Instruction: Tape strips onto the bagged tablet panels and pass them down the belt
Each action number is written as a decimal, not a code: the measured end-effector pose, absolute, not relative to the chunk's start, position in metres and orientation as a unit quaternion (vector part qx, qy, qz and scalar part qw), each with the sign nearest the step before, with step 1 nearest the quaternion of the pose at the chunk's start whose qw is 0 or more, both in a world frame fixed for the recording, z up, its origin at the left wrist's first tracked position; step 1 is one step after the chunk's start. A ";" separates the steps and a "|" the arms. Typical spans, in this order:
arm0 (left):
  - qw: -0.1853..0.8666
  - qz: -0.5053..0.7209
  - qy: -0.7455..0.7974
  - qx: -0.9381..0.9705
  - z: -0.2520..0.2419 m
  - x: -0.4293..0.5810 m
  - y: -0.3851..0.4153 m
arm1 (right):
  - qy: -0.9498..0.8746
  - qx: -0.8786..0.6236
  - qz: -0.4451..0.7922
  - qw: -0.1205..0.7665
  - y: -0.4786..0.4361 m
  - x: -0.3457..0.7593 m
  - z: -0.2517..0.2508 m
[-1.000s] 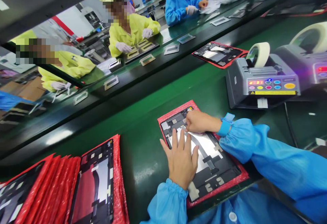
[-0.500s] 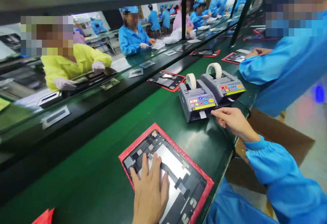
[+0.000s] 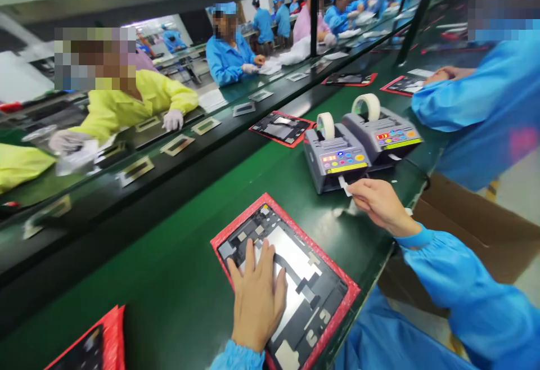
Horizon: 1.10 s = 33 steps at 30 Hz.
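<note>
My left hand lies flat with fingers spread on an opened tablet, whose dark inside faces up with silvery plates and pieces of tape. Red bubble wrap lies under the tablet, its edges showing. Further right, my right hand pinches the end of a strip of white tape at the front slot of the nearer tape dispenser. That grey dispenser has lit red digits, coloured buttons and a tape roll on top.
A second tape dispenser stands behind the first. More tablets on red wrap lie further along and at the lower left. A belt with flat frames runs at left. Co-workers sit across and at right; a cardboard box stands beside the table.
My right hand has closed on the tape end at the dispenser. My left hand stays on the tablet. Frames on the belt have shifted, and more of the lower-left tablet shows.
</note>
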<state>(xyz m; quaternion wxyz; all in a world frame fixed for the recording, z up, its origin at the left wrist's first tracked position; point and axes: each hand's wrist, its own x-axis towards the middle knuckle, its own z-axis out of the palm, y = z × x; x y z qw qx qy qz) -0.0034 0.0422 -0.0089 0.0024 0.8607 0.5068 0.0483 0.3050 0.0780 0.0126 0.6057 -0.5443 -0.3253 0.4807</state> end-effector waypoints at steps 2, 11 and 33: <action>0.011 0.044 0.502 0.864 -0.002 -0.003 0.041 | -0.360 -0.525 0.535 0.556 0.073 0.297 0.006; 0.075 0.090 0.451 0.885 0.013 0.038 0.036 | -0.463 -0.413 0.721 0.308 0.095 0.248 -0.018; 0.066 0.122 0.455 0.880 0.005 0.048 0.035 | -0.547 -0.412 0.687 0.246 0.095 0.242 -0.015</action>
